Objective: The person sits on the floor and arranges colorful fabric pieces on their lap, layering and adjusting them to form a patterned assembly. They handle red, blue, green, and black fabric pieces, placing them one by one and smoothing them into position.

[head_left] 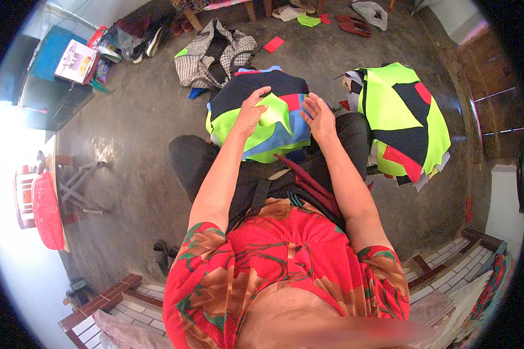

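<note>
A folded stack of fabric pieces in neon green, blue, red and black lies on my lap. My left hand presses down on the top neon green piece, fingers bent over its edge. Just right of the stack, my right hand hovers with the palm up and fingers spread, holding nothing. Dark trousers cover my knees under the stack.
A second pile of neon green, black and red fabric sits on the floor to my right. A checked bag lies ahead on the concrete floor. Shoes, scraps and a red plastic basin are scattered around the sides.
</note>
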Motion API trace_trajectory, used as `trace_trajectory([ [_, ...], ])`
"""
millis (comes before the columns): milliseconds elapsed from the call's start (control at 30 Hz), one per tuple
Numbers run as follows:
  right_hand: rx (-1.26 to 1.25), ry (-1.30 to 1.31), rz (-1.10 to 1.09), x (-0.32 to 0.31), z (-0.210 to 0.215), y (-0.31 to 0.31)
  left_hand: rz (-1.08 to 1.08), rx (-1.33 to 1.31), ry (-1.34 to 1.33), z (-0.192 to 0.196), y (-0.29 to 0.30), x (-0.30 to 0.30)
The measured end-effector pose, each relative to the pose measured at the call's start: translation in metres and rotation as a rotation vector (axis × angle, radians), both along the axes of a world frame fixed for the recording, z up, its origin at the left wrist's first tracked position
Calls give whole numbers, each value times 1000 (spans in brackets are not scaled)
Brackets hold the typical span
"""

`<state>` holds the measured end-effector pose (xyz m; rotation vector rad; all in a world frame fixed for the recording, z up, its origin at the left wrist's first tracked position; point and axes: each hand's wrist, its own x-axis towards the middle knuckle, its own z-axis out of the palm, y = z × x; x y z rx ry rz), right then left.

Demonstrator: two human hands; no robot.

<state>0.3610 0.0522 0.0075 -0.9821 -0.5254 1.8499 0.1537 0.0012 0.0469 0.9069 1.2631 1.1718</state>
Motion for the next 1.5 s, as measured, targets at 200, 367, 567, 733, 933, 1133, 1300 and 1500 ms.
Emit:
trace_trajectory([
  [200, 23, -5, -1, -1, 6, 0, 52, 220, -286, 38, 18, 5],
  [367, -18, 24, 15, -2, 13, -2, 147, 169, -65, -18, 16, -23],
  [567, -53, 29, 16, -1, 8, 0, 298, -251, 194, -70, -23, -43],
  [733, -59, 5, 31, -2, 7, 1, 335, -114, 461, -82, -39, -41],
  [933, -57, -20, 47, 1, 1, -1, 209, 206, 1299, -71, -62, -18],
  [1133, -10, 2, 111, 0, -2, -1, -142, 87, 1442, -79, -67, 9],
  [1300, 62, -5, 177, -6, -7, -4, -161, 44, 1423, -82, -68, 5],
  [1500, 129, -13, 242, -4, 14, -17, -214, -30, 1422, -80, -65, 5],
])
